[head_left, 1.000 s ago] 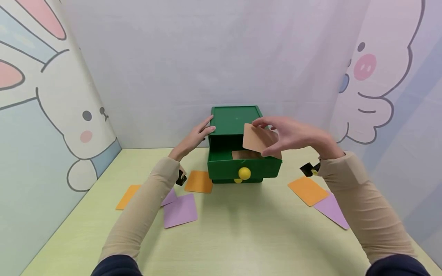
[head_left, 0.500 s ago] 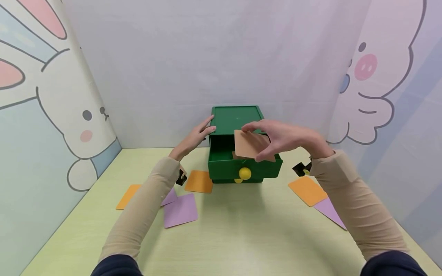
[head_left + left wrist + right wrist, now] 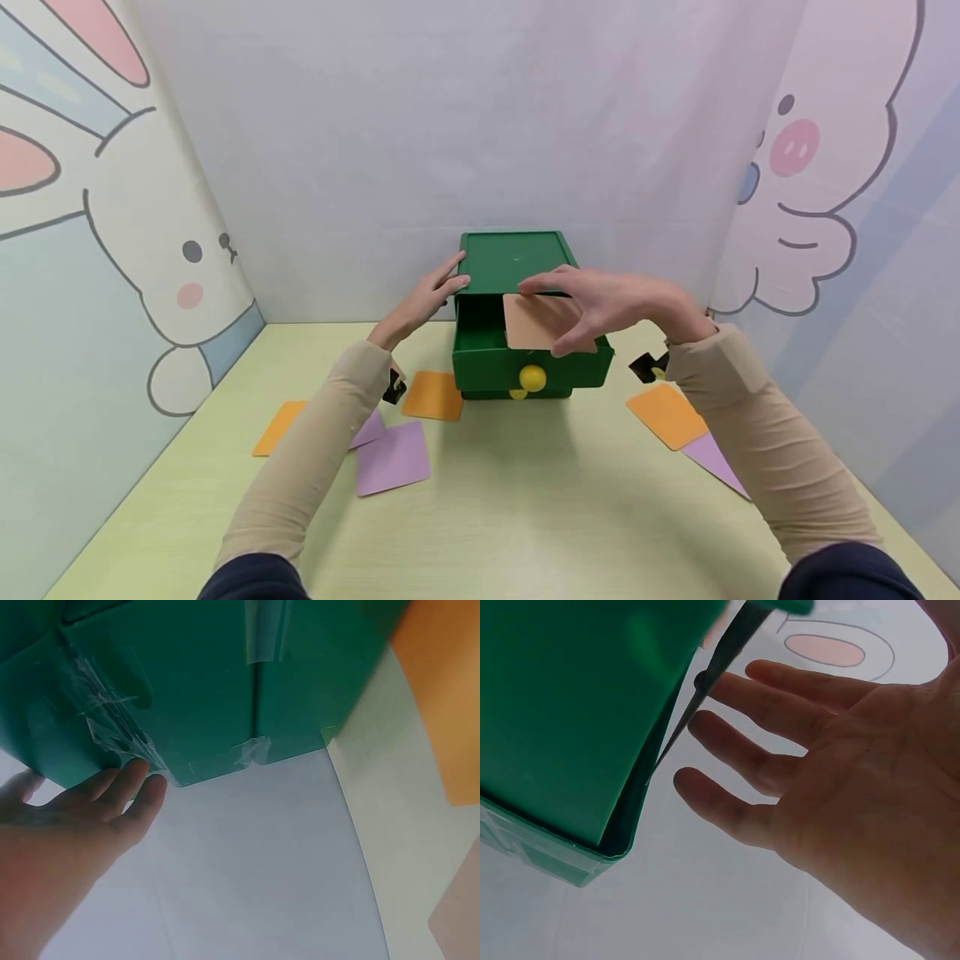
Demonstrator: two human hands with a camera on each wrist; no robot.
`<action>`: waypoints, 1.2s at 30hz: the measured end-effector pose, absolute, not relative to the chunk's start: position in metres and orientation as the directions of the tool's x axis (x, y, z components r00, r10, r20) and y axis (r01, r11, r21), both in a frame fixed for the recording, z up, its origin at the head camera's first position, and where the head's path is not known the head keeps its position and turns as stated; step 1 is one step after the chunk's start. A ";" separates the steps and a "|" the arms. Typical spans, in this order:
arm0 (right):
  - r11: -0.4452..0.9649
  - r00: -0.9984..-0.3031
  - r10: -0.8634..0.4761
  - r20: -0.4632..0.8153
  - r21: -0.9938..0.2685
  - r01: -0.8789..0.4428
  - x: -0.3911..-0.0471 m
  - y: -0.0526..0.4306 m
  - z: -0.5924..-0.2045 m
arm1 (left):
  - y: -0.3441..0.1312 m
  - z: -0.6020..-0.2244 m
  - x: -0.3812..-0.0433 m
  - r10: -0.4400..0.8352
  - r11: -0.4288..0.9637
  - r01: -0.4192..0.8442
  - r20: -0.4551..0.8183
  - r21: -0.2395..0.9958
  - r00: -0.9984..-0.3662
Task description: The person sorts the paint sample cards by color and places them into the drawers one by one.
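Note:
A green drawer box (image 3: pixel 513 260) stands against the back wall, its upper drawer (image 3: pixel 487 368) pulled out by a yellow knob (image 3: pixel 533 378) side forward. My right hand (image 3: pixel 611 307) holds a tan card (image 3: pixel 536 323) over the drawer, thumb at its near edge and fingertips at its far edge. In the right wrist view, that hand (image 3: pixel 817 765) is beside the drawer's green side, and the card is hidden. My left hand (image 3: pixel 420 304) rests against the box's left side, thumb on the top edge. Clear tape covers that side (image 3: pixel 195 697) in the left wrist view.
Orange cards lie left of the box (image 3: pixel 432 396), farther left (image 3: pixel 279 427) and at right (image 3: pixel 667 415). Purple cards lie at front left (image 3: pixel 392 458) and under the right forearm's edge (image 3: pixel 716 462). A tan card (image 3: pixel 461 907) lies by the left wrist. Fabric walls enclose the table (image 3: pixel 510 517).
My right hand has moved left and down with the tan card, which now lies flatter and lower over the drawer. My left hand has stayed on the box.

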State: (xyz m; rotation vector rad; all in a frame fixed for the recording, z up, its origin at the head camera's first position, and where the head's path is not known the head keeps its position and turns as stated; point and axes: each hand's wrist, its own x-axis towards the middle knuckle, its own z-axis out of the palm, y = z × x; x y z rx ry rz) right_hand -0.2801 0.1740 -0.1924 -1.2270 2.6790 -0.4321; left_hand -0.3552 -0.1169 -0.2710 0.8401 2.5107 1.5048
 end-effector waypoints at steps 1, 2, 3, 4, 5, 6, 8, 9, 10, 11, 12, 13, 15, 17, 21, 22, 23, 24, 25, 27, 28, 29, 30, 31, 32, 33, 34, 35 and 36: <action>0.620 -0.648 -0.761 -0.030 -0.328 -0.713 -0.280 0.174 -0.192 | -0.117 -0.271 -0.355 0.503 0.361 0.408 0.194 0.839 -0.842; 0.618 -0.646 -0.762 -0.031 -0.328 -0.714 -0.280 0.174 -0.192 | -0.117 -0.271 -0.355 0.503 0.361 0.409 0.194 0.838 -0.842; 0.616 -0.644 -0.765 -0.032 -0.328 -0.716 -0.281 0.174 -0.193 | -0.117 -0.271 -0.355 0.505 0.359 0.409 0.194 0.839 -0.841; 0.616 -0.643 -0.765 -0.033 -0.327 -0.716 -0.282 0.174 -0.193 | -0.117 -0.272 -0.355 0.507 0.359 0.410 0.193 0.839 -0.840; 0.616 -0.643 -0.765 -0.037 -0.330 -0.715 -0.282 0.174 -0.193 | -0.118 -0.272 -0.356 0.509 0.357 0.411 0.194 0.839 -0.839; 0.616 -0.642 -0.766 -0.037 -0.329 -0.716 -0.283 0.174 -0.193 | -0.118 -0.272 -0.356 0.510 0.357 0.413 0.195 0.838 -0.838; 0.613 -0.642 -0.766 -0.035 -0.339 -0.713 -0.284 0.175 -0.194 | -0.118 -0.271 -0.355 0.511 0.354 0.413 0.197 0.839 -0.837; 0.613 -0.645 -0.763 -0.031 -0.350 -0.708 -0.284 0.176 -0.194 | -0.118 -0.271 -0.355 0.512 0.354 0.414 0.197 0.839 -0.836; 0.611 -0.650 -0.759 -0.021 -0.368 -0.701 -0.285 0.177 -0.194 | -0.118 -0.271 -0.354 0.511 0.353 0.414 0.197 0.839 -0.836; 0.609 -0.659 -0.753 -0.006 -0.385 -0.693 -0.286 0.179 -0.194 | -0.118 -0.271 -0.354 0.510 0.354 0.414 0.197 0.839 -0.837; 0.608 -0.668 -0.744 0.016 -0.400 -0.686 -0.287 0.181 -0.194 | -0.118 -0.270 -0.353 0.510 0.355 0.414 0.197 0.839 -0.837; 0.607 -0.683 -0.730 0.040 -0.421 -0.674 -0.289 0.183 -0.195 | -0.118 -0.270 -0.352 0.510 0.355 0.412 0.196 0.839 -0.838; 0.613 -0.720 -0.688 0.093 -0.457 -0.645 -0.296 0.190 -0.198 | -0.118 -0.270 -0.351 0.510 0.356 0.413 0.196 0.838 -0.838; 0.619 -0.760 -0.634 0.145 -0.493 -0.611 -0.305 0.198 -0.203 | -0.118 -0.270 -0.351 0.509 0.357 0.414 0.198 0.837 -0.838; 0.615 -0.831 -0.523 0.190 -0.591 -0.522 -0.327 0.215 -0.216 | -0.118 -0.272 -0.352 0.506 0.354 0.421 0.208 0.835 -0.837; 0.609 -0.844 -0.501 0.190 -0.616 -0.500 -0.332 0.220 -0.220 | -0.118 -0.274 -0.355 0.504 0.351 0.425 0.214 0.834 -0.837; 0.599 -0.854 -0.486 0.189 -0.639 -0.482 -0.337 0.223 -0.223 | -0.118 -0.277 -0.358 0.501 0.350 0.429 0.220 0.833 -0.837; 0.591 -0.862 -0.472 0.183 -0.660 -0.463 -0.341 0.227 -0.227 | -0.118 -0.279 -0.360 0.496 0.351 0.431 0.226 0.831 -0.838; 0.584 -0.870 -0.462 0.173 -0.679 -0.445 -0.345 0.231 -0.231 | -0.119 -0.282 -0.363 0.491 0.351 0.434 0.232 0.830 -0.840; 0.573 -0.878 -0.454 0.152 -0.704 -0.419 -0.352 0.238 -0.238 | -0.121 -0.287 -0.367 0.480 0.351 0.438 0.243 0.828 -0.843; 0.571 -0.881 -0.451 0.139 -0.714 -0.405 -0.354 0.240 -0.241 | -0.122 -0.290 -0.369 0.472 0.346 0.435 0.246 0.832 -0.847; 0.561 -0.882 -0.455 0.126 -0.728 -0.394 -0.356 0.242 -0.244 | -0.123 -0.291 -0.370 0.463 0.345 0.426 0.244 0.836 -0.852; 0.560 -0.885 -0.453 0.111 -0.737 -0.379 -0.358 0.243 -0.247 | -0.125 -0.292 -0.370 0.454 0.345 0.420 0.242 0.840 -0.857; 0.559 -0.887 -0.452 0.098 -0.744 -0.367 -0.360 0.244 -0.249 | -0.127 -0.293 -0.370 0.448 0.345 0.414 0.240 0.843 -0.862; 0.559 -0.887 -0.453 0.086 -0.748 -0.358 -0.361 0.244 -0.252 | -0.130 -0.294 -0.369 0.433 0.359 0.407 0.237 0.840 -0.870; 0.554 -0.886 -0.458 0.077 -0.755 -0.352 -0.362 0.244 -0.254 | -0.133 -0.296 -0.368 0.416 0.384 0.402 0.234 0.831 -0.879; 0.546 -0.884 -0.463 0.073 -0.762 -0.348 -0.363 0.243 -0.256 | -0.136 -0.297 -0.367 0.404 0.411 0.401 0.231 0.819 -0.885; 0.537 -0.880 -0.470 0.068 -0.769 -0.346 -0.364 0.243 -0.257 | -0.141 -0.300 -0.366 0.392 0.447 0.401 0.228 0.800 -0.891; 0.534 -0.878 -0.474 0.063 -0.772 -0.344 -0.364 0.242 -0.258 | -0.145 -0.303 -0.365 0.387 0.485 0.406 0.227 0.775 -0.894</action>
